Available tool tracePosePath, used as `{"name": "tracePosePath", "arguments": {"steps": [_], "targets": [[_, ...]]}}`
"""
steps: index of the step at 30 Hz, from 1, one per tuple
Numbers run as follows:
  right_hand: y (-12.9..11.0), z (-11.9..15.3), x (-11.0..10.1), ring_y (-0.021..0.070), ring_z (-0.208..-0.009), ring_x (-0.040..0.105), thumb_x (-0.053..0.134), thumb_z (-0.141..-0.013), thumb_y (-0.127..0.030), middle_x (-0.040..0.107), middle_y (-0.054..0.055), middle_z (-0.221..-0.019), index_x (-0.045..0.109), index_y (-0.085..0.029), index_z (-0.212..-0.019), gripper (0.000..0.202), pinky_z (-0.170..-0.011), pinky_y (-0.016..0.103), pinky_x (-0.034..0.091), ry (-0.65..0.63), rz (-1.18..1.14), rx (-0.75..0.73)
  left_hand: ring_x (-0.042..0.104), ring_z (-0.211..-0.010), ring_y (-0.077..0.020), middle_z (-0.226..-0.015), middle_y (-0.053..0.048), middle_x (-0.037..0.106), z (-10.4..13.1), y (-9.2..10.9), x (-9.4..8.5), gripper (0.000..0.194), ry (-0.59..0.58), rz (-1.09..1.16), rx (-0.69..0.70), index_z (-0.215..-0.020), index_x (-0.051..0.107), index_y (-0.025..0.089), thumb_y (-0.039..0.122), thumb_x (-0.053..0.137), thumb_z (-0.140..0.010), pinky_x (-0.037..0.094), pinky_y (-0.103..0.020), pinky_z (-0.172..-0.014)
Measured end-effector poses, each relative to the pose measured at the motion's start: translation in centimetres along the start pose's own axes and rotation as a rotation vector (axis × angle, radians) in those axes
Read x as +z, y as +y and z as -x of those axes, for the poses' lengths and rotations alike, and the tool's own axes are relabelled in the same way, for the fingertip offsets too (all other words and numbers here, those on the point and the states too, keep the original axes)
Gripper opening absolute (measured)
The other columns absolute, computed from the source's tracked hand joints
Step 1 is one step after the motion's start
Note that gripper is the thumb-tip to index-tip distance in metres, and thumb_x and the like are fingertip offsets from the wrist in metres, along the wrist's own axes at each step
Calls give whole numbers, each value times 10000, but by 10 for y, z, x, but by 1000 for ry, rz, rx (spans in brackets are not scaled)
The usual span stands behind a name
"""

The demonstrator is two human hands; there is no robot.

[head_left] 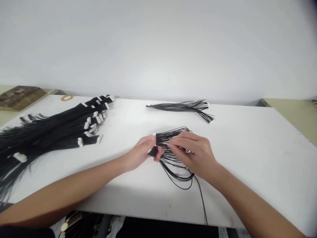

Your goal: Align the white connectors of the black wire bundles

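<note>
My left hand (148,148) is closed round the white connector end of a black wire harness (177,175), above the middle of the table. From the connector the thin wires fan to the right and loop back round below. My right hand (194,150) pinches at the wires close to the connector, thumb and forefinger together; it seems to hold a single black wire, though the fingertips partly hide it. One loose wire hangs down toward the table's front edge.
Many black wire harnesses with white connectors (49,132) are heaped on the left. Another harness (173,106) lies at the back of the white table (260,165). A tape ring (67,98) and a brown box (21,97) are at the back left. A wall stands behind.
</note>
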State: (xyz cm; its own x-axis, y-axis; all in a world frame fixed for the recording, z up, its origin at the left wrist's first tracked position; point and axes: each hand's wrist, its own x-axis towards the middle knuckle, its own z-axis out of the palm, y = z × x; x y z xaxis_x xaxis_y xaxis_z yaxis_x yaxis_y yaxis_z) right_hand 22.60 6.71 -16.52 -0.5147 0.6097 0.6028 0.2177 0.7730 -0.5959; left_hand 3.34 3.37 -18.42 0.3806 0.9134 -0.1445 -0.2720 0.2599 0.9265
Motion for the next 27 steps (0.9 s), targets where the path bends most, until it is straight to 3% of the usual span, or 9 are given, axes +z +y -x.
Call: {"name": "tracePosePath", "arguments": {"steps": [20, 27], "targets": [[-4, 1, 3, 92, -627, 513, 516, -844, -85, 604, 6, -754, 626, -181, -815, 149, -524, 224, 389, -24, -11, 48, 494, -596, -157, -642, -40, 520, -1, -1, -7, 417, -208, 130, -54, -784, 588, 139, 529, 455, -843, 388, -314, -620], [-4, 2, 6, 97, -648, 534, 516, -839, -59, 611, 7, -759, 625, -180, -814, 165, -556, 227, 414, -3, -49, 34, 470, -568, -145, -617, -28, 505, -1, 0, -4, 440, -200, 157, -75, -741, 558, 143, 577, 507, -792, 389, -305, -592]]}}
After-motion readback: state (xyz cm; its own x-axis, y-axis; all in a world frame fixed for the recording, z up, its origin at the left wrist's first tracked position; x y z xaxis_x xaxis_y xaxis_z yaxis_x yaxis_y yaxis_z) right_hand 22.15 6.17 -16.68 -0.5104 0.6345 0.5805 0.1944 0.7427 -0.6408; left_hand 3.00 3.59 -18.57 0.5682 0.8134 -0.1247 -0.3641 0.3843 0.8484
